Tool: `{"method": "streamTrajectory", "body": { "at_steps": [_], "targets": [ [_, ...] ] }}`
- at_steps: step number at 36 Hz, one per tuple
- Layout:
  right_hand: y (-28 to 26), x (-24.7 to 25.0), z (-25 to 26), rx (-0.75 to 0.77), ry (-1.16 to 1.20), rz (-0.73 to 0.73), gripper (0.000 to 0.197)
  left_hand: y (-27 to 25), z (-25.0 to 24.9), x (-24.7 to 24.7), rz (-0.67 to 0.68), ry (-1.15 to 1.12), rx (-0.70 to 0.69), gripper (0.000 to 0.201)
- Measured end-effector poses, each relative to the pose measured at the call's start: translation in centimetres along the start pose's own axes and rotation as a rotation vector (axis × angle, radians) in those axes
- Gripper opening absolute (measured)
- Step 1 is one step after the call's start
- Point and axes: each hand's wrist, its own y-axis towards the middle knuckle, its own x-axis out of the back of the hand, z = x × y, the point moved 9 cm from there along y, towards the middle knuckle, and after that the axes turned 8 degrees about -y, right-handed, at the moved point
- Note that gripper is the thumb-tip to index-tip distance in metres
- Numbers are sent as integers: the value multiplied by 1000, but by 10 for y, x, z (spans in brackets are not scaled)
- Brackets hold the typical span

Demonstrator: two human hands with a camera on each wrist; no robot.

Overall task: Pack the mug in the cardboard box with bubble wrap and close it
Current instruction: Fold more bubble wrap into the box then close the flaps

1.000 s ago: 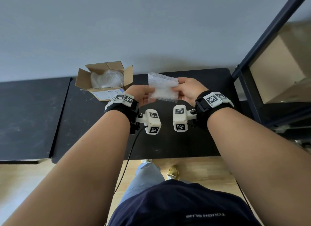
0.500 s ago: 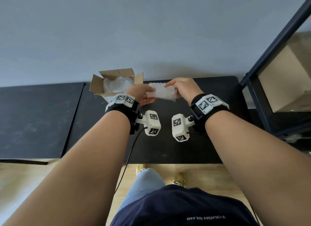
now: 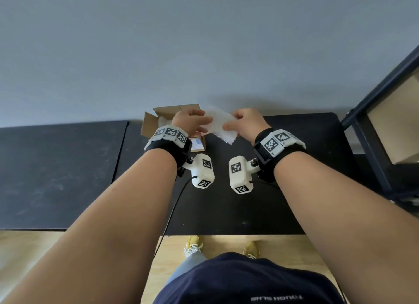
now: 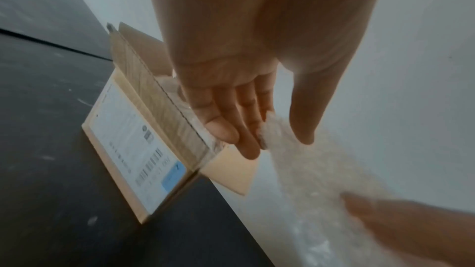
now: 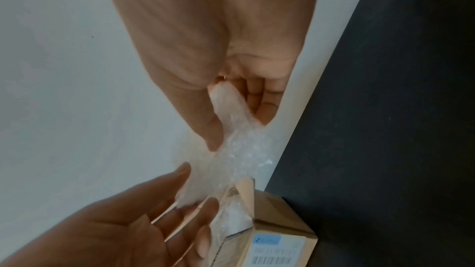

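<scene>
Bubble wrap: white sheet, stretched between both hands at frame centre, above the black table, its left end over the box's open top; more wrap inside the box.
Box: brown cardboard, on the table just left of centre, flaps up, partly hidden behind the left hand.
Box label: white sticker on the near side wall, with barcodes, small print too blurred to read, and a blue patch at its lower right corner.
Mug: not seen; cannot tell whether inside the box.
Left hand: pinches the sheet's left end, thumb on one face and nearly straight fingers on the other.
Right hand: pinches the sheet's right end between thumb and curled fingers.
Table: black top, filling mid-frame, against a grey wall.
Wristbands: black straps with white blocks bearing black-and-white square codes, one on each wrist.
Shirt print: white letters at bottom right, upside down, reads "TOUGH SLMS" as far as legible.
Shelf: dark metal frame, right edge.
</scene>
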Motion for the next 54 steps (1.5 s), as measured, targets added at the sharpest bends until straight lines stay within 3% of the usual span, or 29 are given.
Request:
{"method": "streamTrajectory", "body": {
  "at_steps": [5,8,13,19,26,37,42,49,54],
  "targets": [
    [8,0,20,-30,-36,-170,30,17,-2,44,-118,208,-48,8],
    [12,-2,28,-64,-84,-238,21,28,-2,65,-138,355,-55,17],
    [16,-18,40,-88,-237,-292,13,42,-7,62,-5,775,-71,20],
    [21,-38,57,-64,-434,-329,13,56,-4,47,160,1145,-128,41],
    [24,-60,72,37,-646,-413,17,77,17,51,217,1013,-147,64],
    [45,-110,62,-106,-742,-185,17,87,30,58,238,946,-268,64],
    [51,-123,71,-120,-782,-3,26,87,31,57,236,934,-294,57],
    [56,-108,52,-248,-665,-76,30,88,31,60,246,925,-303,60],
    [56,-117,46,-233,-749,14,29,89,32,58,241,935,-313,60]
  ]
}}
